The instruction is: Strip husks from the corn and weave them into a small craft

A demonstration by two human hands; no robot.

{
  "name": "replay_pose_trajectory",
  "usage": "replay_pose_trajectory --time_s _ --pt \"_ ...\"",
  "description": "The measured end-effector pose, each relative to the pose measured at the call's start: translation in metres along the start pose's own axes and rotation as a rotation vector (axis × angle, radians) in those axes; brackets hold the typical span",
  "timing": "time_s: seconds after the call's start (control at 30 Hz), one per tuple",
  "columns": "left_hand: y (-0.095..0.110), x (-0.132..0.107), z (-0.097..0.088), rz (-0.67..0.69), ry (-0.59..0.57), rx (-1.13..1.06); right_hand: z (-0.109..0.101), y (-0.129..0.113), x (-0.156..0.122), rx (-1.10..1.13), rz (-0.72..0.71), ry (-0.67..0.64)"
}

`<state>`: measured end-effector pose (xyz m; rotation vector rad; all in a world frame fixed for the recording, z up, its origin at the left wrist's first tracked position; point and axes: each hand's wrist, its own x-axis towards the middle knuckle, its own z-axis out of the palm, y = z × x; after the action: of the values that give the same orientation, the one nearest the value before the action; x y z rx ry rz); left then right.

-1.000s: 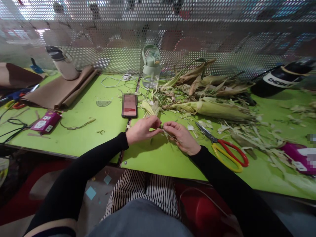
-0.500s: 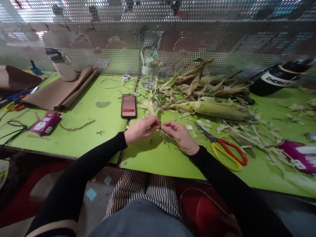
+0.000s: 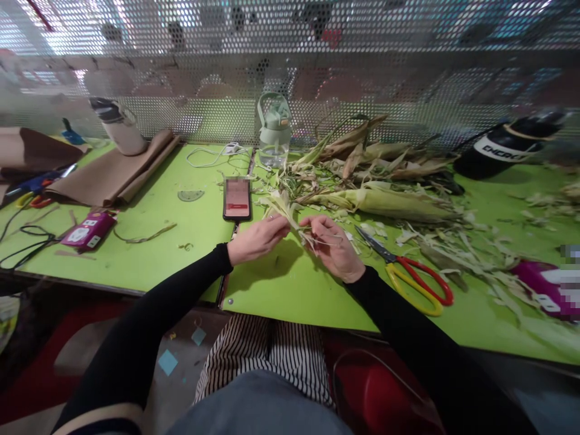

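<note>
Between my hands is a pale bundle of corn husk (image 3: 284, 205), its leaves fanned at the far end and thin strands trailing toward me. My left hand (image 3: 260, 238) pinches the bundle near its middle from the left. On the other side, my right hand (image 3: 335, 246) has its fingers curled around the thin strands at the near end. Scissors (image 3: 408, 269) with one red and one yellow handle lie open just right of my right hand. Behind the hands, a phone (image 3: 237, 199) lies face up, and a heap of corn husks (image 3: 399, 202) spreads to the right.
A clear and green water bottle (image 3: 275, 136) stands at the back. Brown paper (image 3: 113, 175) carries a white bottle (image 3: 124, 130) at left, near a purple packet (image 3: 89, 231). A black bottle (image 3: 502, 148) leans at right. Husk scraps litter the green table (image 3: 272, 296).
The bundle has turned so more of its length and near-end strands show. My right hand has drawn slightly apart from the left, its fingers shifting on the strands. The view has tilted slightly up.
</note>
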<state>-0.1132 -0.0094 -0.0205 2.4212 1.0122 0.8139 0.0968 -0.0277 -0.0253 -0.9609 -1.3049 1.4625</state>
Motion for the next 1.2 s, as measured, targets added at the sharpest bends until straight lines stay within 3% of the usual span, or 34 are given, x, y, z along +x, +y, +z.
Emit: replay_pose_trajectory --time_s 0.1,0.17,0.33,0.43,0.53,0.7,0.87,1.03,1.2 --pt "0.007 -0.001 -0.001 0.06 -0.005 -0.03 0.004 -0.001 0.0 0.101 0.033 -0.032" --pt "0.013 -0.002 -0.002 0.053 0.017 -0.186 0.006 0.002 0.001 0.107 0.058 -0.051" --pt "0.016 -0.005 0.0 -0.233 -0.149 -0.983 0.008 0.007 0.003 0.139 0.089 -0.09" --pt "0.015 -0.002 0.003 -0.341 -0.069 -1.298 0.006 0.003 0.001 0.171 0.035 -0.082" --pt "0.018 0.0 0.004 -0.392 -0.047 -1.438 0.004 0.001 -0.003 0.159 0.004 -0.142" --pt "0.022 -0.004 0.004 -0.416 -0.101 -1.432 0.006 0.002 -0.007 0.014 -0.004 -0.188" --pt "0.021 -0.008 0.005 -0.45 -0.169 -1.275 0.002 -0.002 -0.004 -0.603 -0.269 -0.106" --pt "0.016 -0.007 0.009 -0.5 -0.271 -1.187 -0.003 0.002 -0.001 -0.765 -0.295 -0.099" --pt "0.005 -0.002 0.017 -0.439 -0.04 -1.108 -0.005 0.004 0.002 -0.582 -0.271 -0.2"
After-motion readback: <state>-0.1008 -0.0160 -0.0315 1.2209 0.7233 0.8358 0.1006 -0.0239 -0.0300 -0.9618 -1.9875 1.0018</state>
